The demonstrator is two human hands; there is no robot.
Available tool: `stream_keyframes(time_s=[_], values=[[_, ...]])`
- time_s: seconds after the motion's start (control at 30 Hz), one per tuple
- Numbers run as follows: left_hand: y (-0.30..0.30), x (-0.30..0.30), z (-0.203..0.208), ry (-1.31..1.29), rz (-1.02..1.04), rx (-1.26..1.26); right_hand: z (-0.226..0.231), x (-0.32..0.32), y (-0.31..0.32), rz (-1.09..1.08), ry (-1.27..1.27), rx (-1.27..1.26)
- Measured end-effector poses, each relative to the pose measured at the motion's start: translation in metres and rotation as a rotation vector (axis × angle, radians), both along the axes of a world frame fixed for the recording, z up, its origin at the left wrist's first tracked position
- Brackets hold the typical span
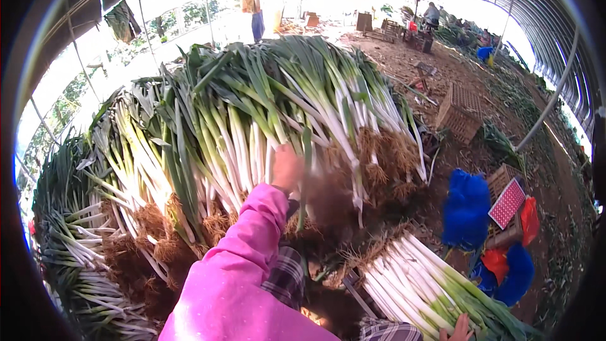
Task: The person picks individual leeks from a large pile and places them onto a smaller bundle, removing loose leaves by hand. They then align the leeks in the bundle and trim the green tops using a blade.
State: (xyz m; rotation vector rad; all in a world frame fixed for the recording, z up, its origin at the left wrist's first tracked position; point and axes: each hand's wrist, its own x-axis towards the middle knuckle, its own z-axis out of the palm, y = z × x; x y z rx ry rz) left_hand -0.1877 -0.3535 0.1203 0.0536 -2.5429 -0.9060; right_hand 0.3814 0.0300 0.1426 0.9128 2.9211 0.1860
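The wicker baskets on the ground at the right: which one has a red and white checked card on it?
The nearer wicker basket, beside the blue bundle, carries the checked card. The farther basket has nothing on it.

Red-and-white dotted flat package (pixel 507 203) on a wicker crate (pixel 500 180), right, beside blue bags (pixel 466 209)

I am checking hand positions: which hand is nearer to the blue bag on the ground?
Right. The right hand rests on the lower leek bundle, below the blue bag; the left hand is far left, at the big leek pile.

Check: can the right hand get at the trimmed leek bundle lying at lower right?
Probably yes: the right hand already rests against the trimmed leek bundle, with nothing lying between them.
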Motion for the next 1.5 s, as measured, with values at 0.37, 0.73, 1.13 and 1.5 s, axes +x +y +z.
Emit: stream_keyframes(time_s=[0.37, 0.73, 1.13, 1.5], values=[[0.063, 0.037, 0.030, -0.311, -0.491, -0.328, -0.009, -0.003, -0.018, -0.126, -0.154, 0.081], [0.089, 0.095, -0.003, -0.380, -1.035, -0.394, 0.005, -0.064, -0.038, 0.082, 0.082, -0.235], [-0.266, 0.050, -0.027, 0.151, 0.651, -0.107, -0.084, 0.057, 0.123, 0.041, 0.514, -0.453], [-0.435, 0.089, -0.052, 0.078, 0.569, -0.055, 0.089, -0.090, -0.084, -0.164, 0.762, -1.139]])
